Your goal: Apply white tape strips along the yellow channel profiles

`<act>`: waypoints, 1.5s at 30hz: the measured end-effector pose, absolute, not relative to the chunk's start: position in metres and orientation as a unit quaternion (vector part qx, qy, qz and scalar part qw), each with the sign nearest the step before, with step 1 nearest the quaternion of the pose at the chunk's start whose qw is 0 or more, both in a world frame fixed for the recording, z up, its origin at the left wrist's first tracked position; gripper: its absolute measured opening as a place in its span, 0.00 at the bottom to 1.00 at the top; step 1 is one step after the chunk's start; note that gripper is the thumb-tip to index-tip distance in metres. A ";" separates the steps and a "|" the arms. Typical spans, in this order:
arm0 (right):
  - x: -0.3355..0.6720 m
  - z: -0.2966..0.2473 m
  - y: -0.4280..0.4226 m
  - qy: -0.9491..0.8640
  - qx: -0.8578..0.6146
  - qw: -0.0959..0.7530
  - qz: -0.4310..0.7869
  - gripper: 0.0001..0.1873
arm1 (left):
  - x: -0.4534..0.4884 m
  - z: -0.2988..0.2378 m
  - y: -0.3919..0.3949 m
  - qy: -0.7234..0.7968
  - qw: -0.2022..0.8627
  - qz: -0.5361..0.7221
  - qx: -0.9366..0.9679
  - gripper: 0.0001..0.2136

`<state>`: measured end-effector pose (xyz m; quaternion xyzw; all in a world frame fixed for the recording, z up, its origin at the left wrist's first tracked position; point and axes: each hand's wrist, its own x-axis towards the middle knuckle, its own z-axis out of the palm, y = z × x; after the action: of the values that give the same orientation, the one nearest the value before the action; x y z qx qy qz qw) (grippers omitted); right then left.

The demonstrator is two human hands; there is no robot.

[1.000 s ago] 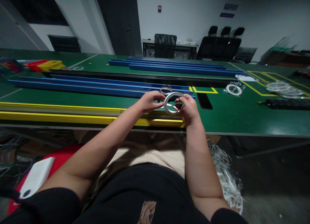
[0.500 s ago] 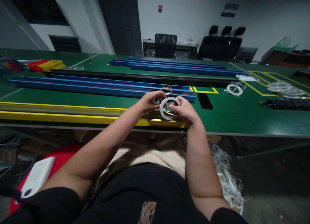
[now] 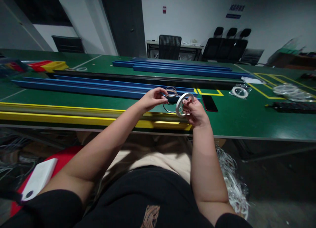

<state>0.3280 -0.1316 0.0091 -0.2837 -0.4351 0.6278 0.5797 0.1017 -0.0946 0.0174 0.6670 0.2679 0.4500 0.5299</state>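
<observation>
1. Your right hand (image 3: 196,112) is at the centre of the frame, a little to the right; its thumb and fingers close on the white ring (image 3: 178,107), which stands tilted, its hole partly filled by your fingertips.
2. Your left hand (image 3: 155,99) is just left of the ring, near mid-frame; its thumb and forefinger stand narrow, right by some thin loops (image 3: 169,112); you cannot tell from here whether they pinch them.
3. The loops lie between your two hands, just beside the ring; both hands are above the near edge of the green table (image 3: 247,121).
4. Below your hands, the yellow rails (image 3: 61,119) run to the left edge of the frame; behind them lie blue rails (image 3: 86,90), reaching from the left towards the centre.
5. Right of your right hand lies a dark phone (image 3: 209,103); farther right, a second ring (image 3: 233,92) rests in clear wrapping.
6. At lower right, below the table, sits a tangled heap of pale strips (image 3: 237,191).
</observation>
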 end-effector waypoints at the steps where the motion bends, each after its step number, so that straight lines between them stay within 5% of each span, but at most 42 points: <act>1: 0.330 0.009 -0.131 -0.422 -0.278 0.587 0.633 0.28 | 0.101 0.019 -0.095 0.264 0.563 0.438 0.649 0.24; 6: 0.331 0.009 -0.131 -0.404 -0.269 0.590 0.645 0.29 | 0.099 0.025 -0.103 0.246 0.634 0.427 0.596 0.21; 20: 0.327 0.008 -0.135 -0.494 -0.302 0.509 0.637 0.32 | 0.102 0.030 -0.104 0.272 0.550 0.491 0.618 0.20; 34: 0.317 0.010 -0.137 -0.449 -0.340 0.562 0.605 0.25 | 0.102 0.026 -0.088 0.322 0.485 0.534 0.614 0.11; 45: 0.320 0.009 -0.140 -0.517 -0.351 0.472 0.622 0.21 | 0.097 0.025 -0.079 0.398 0.463 0.578 0.542 0.03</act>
<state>0.3198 -0.1403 0.0086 -0.3509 -0.5166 0.6220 0.4724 0.0972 -0.0788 0.0248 0.5417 0.3984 0.5776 0.4628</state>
